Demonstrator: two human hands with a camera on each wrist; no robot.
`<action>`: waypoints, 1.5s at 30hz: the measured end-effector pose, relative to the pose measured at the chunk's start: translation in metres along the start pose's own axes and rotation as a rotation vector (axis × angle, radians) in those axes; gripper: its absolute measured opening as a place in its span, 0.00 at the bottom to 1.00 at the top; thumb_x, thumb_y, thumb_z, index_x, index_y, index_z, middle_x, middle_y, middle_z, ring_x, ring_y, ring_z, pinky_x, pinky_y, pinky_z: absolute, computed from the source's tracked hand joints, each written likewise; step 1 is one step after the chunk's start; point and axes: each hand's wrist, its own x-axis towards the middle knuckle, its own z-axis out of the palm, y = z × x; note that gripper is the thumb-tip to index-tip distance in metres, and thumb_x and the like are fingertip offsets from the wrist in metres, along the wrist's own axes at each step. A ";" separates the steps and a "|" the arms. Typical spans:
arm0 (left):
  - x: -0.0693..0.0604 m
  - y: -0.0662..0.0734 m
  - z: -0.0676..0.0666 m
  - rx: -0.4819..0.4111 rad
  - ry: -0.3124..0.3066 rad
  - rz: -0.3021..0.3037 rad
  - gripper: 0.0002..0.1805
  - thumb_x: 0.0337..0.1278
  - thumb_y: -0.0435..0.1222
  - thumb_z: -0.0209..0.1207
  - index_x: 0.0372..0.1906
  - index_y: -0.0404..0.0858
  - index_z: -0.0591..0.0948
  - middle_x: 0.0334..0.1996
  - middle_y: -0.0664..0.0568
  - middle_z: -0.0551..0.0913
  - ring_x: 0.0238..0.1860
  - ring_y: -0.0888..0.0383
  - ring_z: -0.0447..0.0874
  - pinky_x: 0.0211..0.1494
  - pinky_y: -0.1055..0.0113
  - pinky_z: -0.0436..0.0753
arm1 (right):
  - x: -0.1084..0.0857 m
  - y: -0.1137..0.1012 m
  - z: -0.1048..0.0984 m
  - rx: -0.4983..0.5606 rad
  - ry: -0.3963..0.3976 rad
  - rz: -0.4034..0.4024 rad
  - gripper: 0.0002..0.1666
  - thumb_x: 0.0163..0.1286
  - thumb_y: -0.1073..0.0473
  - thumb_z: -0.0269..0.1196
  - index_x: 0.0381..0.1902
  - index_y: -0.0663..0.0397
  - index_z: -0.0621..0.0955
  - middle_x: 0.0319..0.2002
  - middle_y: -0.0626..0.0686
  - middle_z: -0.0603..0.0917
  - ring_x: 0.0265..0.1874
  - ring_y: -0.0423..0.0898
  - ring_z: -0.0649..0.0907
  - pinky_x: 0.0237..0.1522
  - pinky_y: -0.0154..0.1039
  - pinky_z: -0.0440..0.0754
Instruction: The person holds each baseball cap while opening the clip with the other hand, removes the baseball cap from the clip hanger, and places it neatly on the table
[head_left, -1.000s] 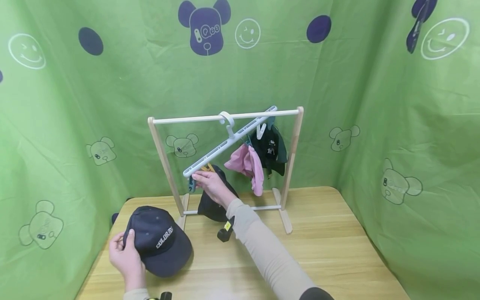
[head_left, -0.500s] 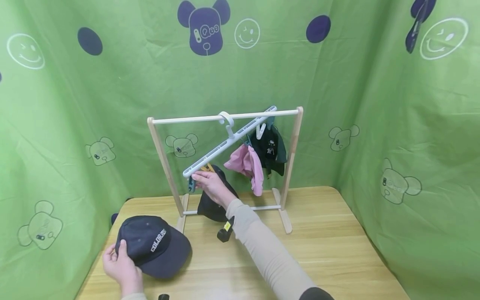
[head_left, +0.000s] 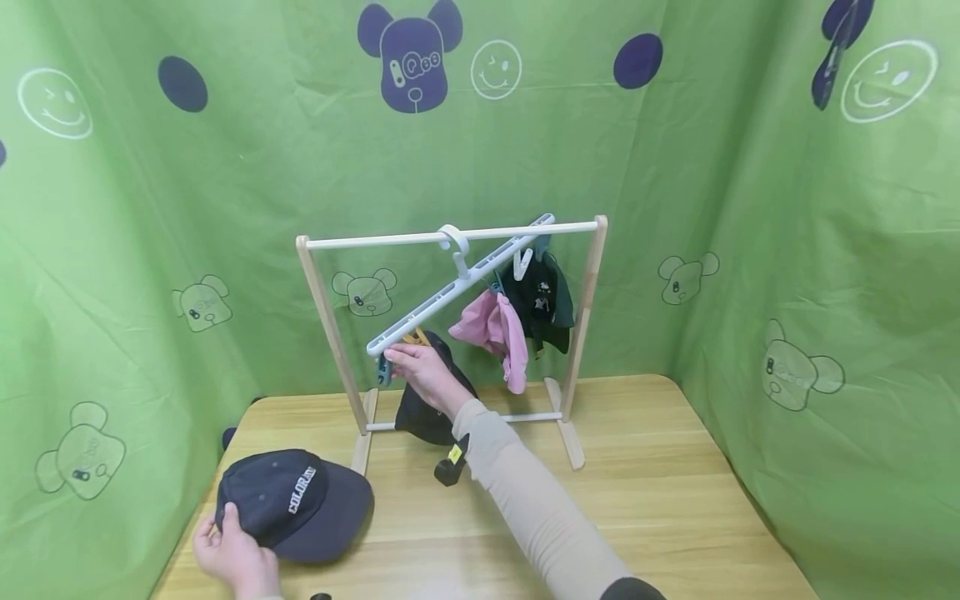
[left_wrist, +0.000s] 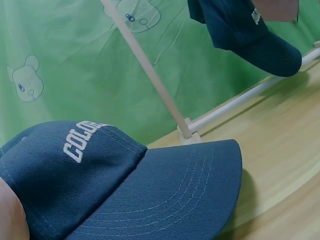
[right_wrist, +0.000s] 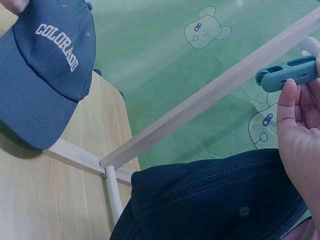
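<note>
My left hand (head_left: 236, 557) pinches the back edge of a navy baseball cap (head_left: 266, 500) low over the table's left side. White lettering shows on its front, and the brim (left_wrist: 200, 175) points right. At the lower end of a pale blue hanger (head_left: 442, 296), my right hand (head_left: 429, 375) pinches a teal clothespin (right_wrist: 285, 75) between thumb and fingers. Behind that hand a dark cap (head_left: 423, 421) hangs from a yellow clothespin (head_left: 416, 337). Further along the hanger are a pink cloth item (head_left: 495, 329) and a black and green cap (head_left: 551, 304).
The hanger hooks over the white top bar (head_left: 375, 241) of a wooden-legged rack and slants, its left end nearer me. A white clothespin (head_left: 522, 264) is on the hanger's right half. Green printed curtains (head_left: 225, 183) surround the wooden table (head_left: 637, 500).
My left hand has moved down and slightly left with the navy cap, away from the rack. My right hand has stayed at the teal clothespin.
</note>
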 end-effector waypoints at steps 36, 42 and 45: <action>0.036 -0.002 -0.038 0.048 0.210 -0.014 0.15 0.54 0.32 0.67 0.40 0.41 0.71 0.43 0.57 0.76 0.37 0.67 0.80 0.35 0.80 0.82 | 0.001 0.001 0.001 0.005 -0.009 -0.007 0.14 0.70 0.66 0.57 0.50 0.66 0.80 0.31 0.43 0.87 0.33 0.38 0.83 0.41 0.33 0.79; 0.037 -0.002 -0.035 0.106 0.212 0.039 0.14 0.56 0.32 0.66 0.40 0.41 0.71 0.40 0.57 0.75 0.40 0.68 0.76 0.39 0.84 0.78 | 0.002 0.002 0.001 0.008 -0.003 -0.014 0.15 0.70 0.66 0.57 0.52 0.69 0.79 0.31 0.43 0.87 0.33 0.38 0.83 0.42 0.35 0.79; 0.035 -0.002 -0.034 0.201 0.226 0.067 0.14 0.58 0.34 0.64 0.43 0.44 0.70 0.41 0.59 0.71 0.43 0.69 0.71 0.45 0.85 0.74 | 0.002 0.003 0.000 0.007 -0.003 -0.016 0.16 0.70 0.66 0.57 0.52 0.70 0.78 0.31 0.43 0.87 0.33 0.38 0.83 0.42 0.34 0.79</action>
